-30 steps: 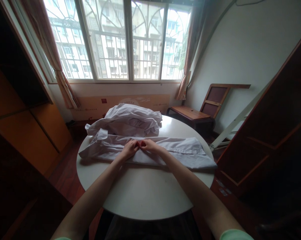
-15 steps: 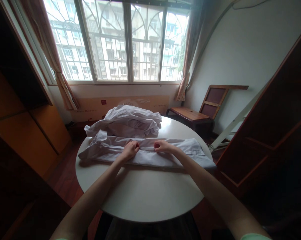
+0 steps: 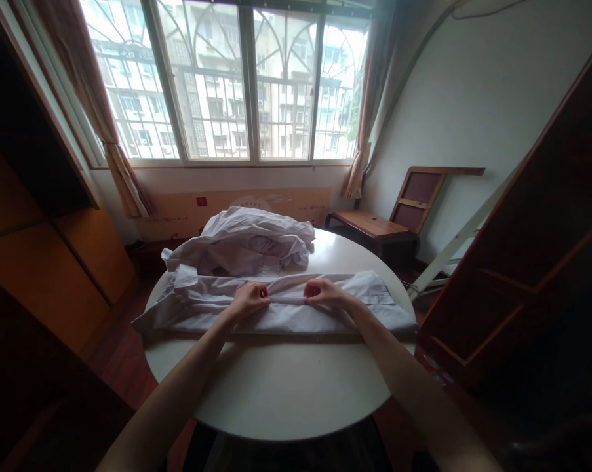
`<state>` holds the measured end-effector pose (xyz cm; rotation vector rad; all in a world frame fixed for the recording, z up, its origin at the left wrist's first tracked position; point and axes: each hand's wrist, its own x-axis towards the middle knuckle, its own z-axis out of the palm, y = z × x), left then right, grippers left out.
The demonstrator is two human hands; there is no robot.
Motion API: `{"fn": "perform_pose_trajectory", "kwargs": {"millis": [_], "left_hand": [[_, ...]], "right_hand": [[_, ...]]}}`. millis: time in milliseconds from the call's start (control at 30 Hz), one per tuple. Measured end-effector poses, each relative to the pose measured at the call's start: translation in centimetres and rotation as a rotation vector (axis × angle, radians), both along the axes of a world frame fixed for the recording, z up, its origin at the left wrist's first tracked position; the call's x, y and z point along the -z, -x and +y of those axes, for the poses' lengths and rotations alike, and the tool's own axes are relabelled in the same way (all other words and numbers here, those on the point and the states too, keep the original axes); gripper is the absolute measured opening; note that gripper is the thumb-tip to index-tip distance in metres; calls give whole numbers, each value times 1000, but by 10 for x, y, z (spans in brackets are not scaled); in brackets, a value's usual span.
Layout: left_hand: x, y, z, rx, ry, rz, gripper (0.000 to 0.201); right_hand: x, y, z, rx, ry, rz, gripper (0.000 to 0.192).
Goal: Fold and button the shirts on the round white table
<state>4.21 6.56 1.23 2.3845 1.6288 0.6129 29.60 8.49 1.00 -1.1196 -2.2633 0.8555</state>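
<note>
While daylight is coming through the barred window (image 3: 236, 85), a person is pressing both hands onto a long folded white garment (image 3: 276, 308) that is lying flat across a round white surface (image 3: 280, 387). The garment is running left to right, its long axis parallel to the person's chest, one end drooping over the surface's left rim and the other reaching the right rim. The left hand (image 3: 249, 299) and the right hand (image 3: 322, 293) are sitting near the band's middle, a short stretch of cloth between them. The fingers of both hands are curling closed and pinching the raised fold along the garment's upper edge, with the cloth lying under the palms and spreading away to either side. The fabric is looking thin, smooth and softly creased. Just behind it, a crumpled heap of similar white cloth (image 3: 251, 241) is mounding up in loose folds on the far part of the surface. A wooden chair (image 3: 398, 216) is standing by the right wall, well apart from the surface.
</note>
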Motion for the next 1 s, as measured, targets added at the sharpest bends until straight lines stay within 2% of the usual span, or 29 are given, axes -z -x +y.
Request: {"fn": "perform_pose_trajectory", "kwargs": {"millis": [133,267,400,500,667,833,1000], "left_hand": [[1,2,1,-70,8,43,8],[4,4,4,-165,14,92,6],[9,2,3,-248,-138,116,9],[11,-4,0,-135,-274,72,15],[14,-21,-7,216,-275,-22,14],[18,-32,-9,244,-230,-41,5],[16,-33,-11,245,-198,-22,5]], "right_hand": [[-3,2,-3,73,-125,-63,14],[2,14,-8,76,-234,-41,13],[9,29,-13,101,-354,-34,8],[12,35,-15,108,-423,-85,9],[14,38,-16,113,-494,-129,7],[15,43,-19,85,-522,-144,4],[13,46,-20,76,-521,-142,8]]}}
